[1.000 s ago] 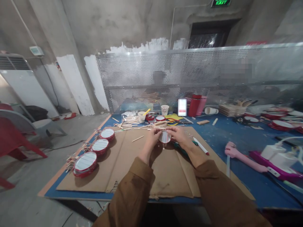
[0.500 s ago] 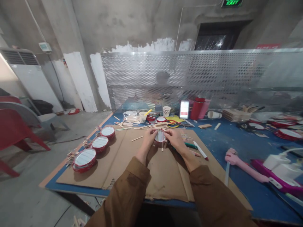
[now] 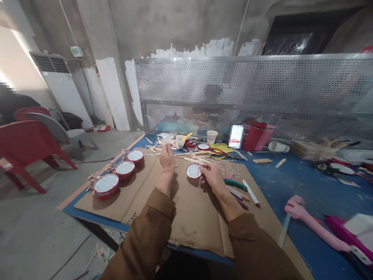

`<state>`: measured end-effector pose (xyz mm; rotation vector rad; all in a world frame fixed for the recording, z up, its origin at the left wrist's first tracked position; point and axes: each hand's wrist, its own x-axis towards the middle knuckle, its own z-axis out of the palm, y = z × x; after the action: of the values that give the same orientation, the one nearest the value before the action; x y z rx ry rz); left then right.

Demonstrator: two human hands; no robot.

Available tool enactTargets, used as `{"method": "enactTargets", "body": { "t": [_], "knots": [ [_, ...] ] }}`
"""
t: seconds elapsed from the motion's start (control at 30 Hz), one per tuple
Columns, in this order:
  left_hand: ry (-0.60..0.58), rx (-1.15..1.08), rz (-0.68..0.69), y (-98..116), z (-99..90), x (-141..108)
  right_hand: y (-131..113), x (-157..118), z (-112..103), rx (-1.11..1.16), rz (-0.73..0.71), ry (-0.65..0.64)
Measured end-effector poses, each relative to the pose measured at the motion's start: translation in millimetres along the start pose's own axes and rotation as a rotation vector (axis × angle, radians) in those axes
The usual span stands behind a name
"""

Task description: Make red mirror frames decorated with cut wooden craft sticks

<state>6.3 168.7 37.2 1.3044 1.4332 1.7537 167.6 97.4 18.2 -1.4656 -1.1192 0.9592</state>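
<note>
My right hand (image 3: 212, 175) pinches the right edge of a small red-rimmed round disc (image 3: 193, 170) with a pale striped face. A thin wooden stick (image 3: 199, 182) shows below the disc, by my right fingers. My left hand (image 3: 167, 158) is raised to the left of the disc, apart from it, with its fingers pressed together; whatever they may hold is hidden. Part of a stick pokes out on the cardboard beside that hand. Three stacks of similar red-rimmed discs (image 3: 106, 183) stand along the left of the cardboard (image 3: 192, 229).
Loose wooden sticks (image 3: 201, 156), a paper cup (image 3: 212, 136) and a lit phone (image 3: 236, 136) lie or stand at the back. Markers (image 3: 251, 193) lie right of my right hand. A pink tool (image 3: 317, 223) rests farther right. A perforated metal screen (image 3: 180, 85) closes off the back.
My left hand has let go of the disc and moved left and up. My right hand still holds the disc. The view has turned slightly left.
</note>
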Motion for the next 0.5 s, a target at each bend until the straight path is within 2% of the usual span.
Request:
{"method": "enactTargets", "body": {
  "t": [0.07,0.13,0.2,0.3,0.4,0.5],
  "knots": [
    [0.087,0.051,0.070,5.1,-12.2,7.2,0.0,-6.2,14.7,0.041,0.031,-0.106],
    [0.119,0.057,0.085,8.7,-21.6,10.4,0.1,-12.0,26.9,0.105,0.082,-0.238],
    [0.122,0.120,0.067,10.6,-26.8,10.3,0.1,-15.4,33.0,0.114,0.122,-0.273],
    [-0.018,0.379,0.044,8.1,-25.0,4.6,-0.8,-16.0,32.2,0.012,0.103,-0.220],
    [-0.197,0.614,0.114,-2.7,-16.0,-6.5,-3.0,-16.5,28.7,-0.103,0.044,-0.219],
    [-0.226,0.714,0.139,-15.5,-10.0,-17.0,-5.6,-19.9,28.5,-0.250,-0.032,-0.244]
  ]
}}
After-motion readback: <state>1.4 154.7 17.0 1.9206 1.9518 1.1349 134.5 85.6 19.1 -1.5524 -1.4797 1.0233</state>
